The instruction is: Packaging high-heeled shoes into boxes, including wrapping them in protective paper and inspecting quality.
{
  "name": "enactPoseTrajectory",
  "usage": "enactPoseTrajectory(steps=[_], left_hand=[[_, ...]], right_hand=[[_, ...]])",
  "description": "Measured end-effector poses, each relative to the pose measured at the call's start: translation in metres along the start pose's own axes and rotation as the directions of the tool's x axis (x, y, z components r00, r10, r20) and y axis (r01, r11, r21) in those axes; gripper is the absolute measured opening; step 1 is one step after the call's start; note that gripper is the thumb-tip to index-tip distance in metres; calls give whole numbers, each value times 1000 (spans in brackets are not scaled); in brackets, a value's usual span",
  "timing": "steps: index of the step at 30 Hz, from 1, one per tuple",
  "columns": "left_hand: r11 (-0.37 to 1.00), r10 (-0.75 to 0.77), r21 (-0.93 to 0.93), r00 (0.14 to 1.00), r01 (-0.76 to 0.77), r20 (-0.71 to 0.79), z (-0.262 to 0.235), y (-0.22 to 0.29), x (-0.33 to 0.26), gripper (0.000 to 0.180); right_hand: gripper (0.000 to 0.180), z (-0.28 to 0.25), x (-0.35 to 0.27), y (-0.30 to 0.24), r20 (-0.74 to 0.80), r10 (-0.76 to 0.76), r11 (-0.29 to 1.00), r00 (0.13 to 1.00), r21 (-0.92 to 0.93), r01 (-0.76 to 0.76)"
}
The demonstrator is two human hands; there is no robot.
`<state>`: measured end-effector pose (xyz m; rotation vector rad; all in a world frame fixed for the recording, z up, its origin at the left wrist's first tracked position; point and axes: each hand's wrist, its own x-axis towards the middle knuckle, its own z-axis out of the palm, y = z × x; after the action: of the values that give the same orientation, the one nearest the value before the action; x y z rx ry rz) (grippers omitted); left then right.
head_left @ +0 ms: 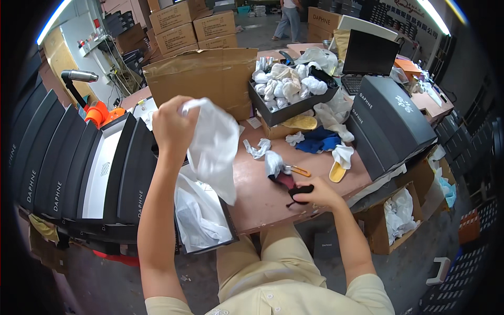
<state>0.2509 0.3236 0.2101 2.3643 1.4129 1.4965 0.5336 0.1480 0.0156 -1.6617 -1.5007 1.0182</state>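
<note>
My left hand (173, 126) is raised above the table and grips the top of a white cloth bag (214, 149), which hangs down over an open black shoe box (205, 220) lined with white tissue paper. My right hand (314, 194) rests near the table's front edge and is closed on a dark shoe (287, 181) with a maroon lining; crumpled white paper (273, 163) is stuffed in its toe. The pink table top (257, 199) lies under both hands.
A row of black shoe boxes (68, 168) stands on edge at the left. A black tray of paper wads (291, 89), a blue cloth (320, 142), yellow insoles (338, 170), a large black box (388, 126) and brown cartons (194, 29) crowd the back. A person (289, 21) walks far behind.
</note>
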Motion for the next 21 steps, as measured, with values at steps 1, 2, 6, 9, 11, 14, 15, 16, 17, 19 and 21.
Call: enactPoseTrajectory(steps=[1, 2, 6, 9, 11, 14, 15, 16, 17, 19, 21], left_hand=[[998, 49, 53, 997, -45, -66, 5, 6, 5, 18], [991, 106, 101, 986, -93, -130, 14, 13, 10, 17], [907, 337, 217, 931, -361, 138, 74, 24, -17, 7], [961, 128, 149, 851, -234, 510, 122, 31, -57, 10], [998, 18, 42, 803, -53, 595, 128, 46, -74, 12], [992, -101, 8, 739, 128, 666, 109, 69, -84, 17], [994, -91, 21, 744, 103, 662, 101, 78, -87, 19], [996, -86, 37, 754, 81, 651, 94, 80, -90, 21], [997, -41, -25, 795, 70, 605, 89, 75, -95, 21], [983, -46, -120, 826, 136, 562, 70, 65, -100, 23], [969, -73, -161, 835, 190, 546, 46, 65, -109, 21]], right_hand=[[44, -5, -22, -15, 25, 38, 989, 999, 142, -41], [44, -5, -46, -17, -45, -60, 969, 997, 239, 69], [74, -9, -138, -30, -12, -166, 510, 986, 855, 96], [65, 14, -176, 9, -103, -367, 159, 925, 972, 171], [63, 45, -187, 20, -160, -339, -114, 927, 985, 128], [69, 82, -199, 34, -143, -166, -299, 976, 950, 89], [74, 95, -203, 41, -147, -31, -229, 989, 964, 136], [72, 102, -201, 48, -191, 68, 46, 979, 981, 188], [69, 108, -197, 54, -258, 148, 322, 955, 925, 200], [67, 106, -192, 56, -220, 151, 335, 964, 929, 159], [67, 80, -185, 9, -19, -23, -196, 1000, 980, 14]])
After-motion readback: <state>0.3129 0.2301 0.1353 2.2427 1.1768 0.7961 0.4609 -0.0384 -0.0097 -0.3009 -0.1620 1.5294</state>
